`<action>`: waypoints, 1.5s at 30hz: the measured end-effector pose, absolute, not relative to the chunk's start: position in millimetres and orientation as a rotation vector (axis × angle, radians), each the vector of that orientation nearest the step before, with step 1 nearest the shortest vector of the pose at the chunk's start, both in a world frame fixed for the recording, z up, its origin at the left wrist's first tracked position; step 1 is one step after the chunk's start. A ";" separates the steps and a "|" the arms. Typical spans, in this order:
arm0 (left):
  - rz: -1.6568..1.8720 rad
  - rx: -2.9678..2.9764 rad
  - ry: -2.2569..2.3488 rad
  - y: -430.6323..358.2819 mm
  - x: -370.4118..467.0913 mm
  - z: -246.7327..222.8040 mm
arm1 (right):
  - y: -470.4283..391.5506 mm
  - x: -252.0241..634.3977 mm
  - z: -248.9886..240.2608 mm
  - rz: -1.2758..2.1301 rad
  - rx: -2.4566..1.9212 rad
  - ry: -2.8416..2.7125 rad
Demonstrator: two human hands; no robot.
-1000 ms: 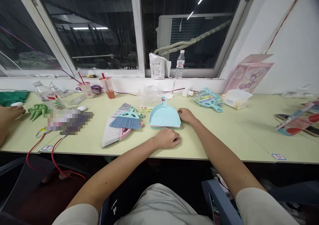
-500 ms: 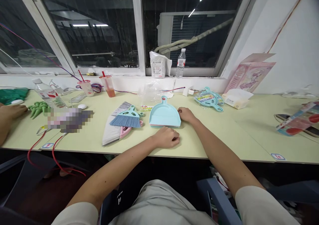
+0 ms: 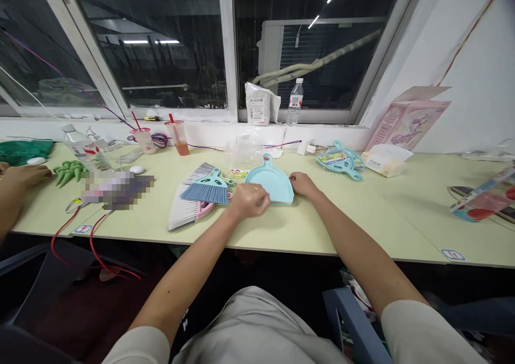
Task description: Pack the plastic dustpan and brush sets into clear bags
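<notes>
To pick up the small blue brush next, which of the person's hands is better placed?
Probably the left hand. It rests at the near left edge of the blue dustpan, right beside the blue brush. The right hand touches the dustpan's right edge, so it would have to cross over the dustpan.

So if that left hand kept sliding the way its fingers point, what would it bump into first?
The left hand points right, along the near edge of the light blue dustpan, which it already seems to touch. Beyond that, probably the right hand at the pan's far corner; depth is unclear.
</notes>
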State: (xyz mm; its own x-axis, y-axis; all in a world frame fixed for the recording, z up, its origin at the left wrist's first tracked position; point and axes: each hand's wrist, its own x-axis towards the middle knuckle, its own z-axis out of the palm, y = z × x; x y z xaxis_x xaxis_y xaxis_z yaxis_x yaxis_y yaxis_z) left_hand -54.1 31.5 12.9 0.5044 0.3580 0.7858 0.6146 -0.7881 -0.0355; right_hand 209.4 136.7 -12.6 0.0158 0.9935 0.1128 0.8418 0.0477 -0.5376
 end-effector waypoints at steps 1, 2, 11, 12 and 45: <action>-1.214 -2.291 -0.980 37.7 -65.2 18.8 | 136.7 208.7 -12.3 0.452 -1.826 -1.834; -1.241 -2.127 -1.181 43.4 -76.2 24.3 | 136.5 207.7 -11.7 0.461 -1.808 -1.795; -0.714 -1.567 -2.343 70.6 -126.0 19.9 | 120.9 188.6 8.0 0.527 -1.504 -1.568; -0.682 -1.567 -2.397 72.4 -127.4 17.6 | 118.3 185.5 9.9 0.537 -1.486 -1.570; -0.965 -1.475 -2.263 63.8 -114.8 33.4 | 101.6 163.0 13.4 0.332 -1.402 -1.440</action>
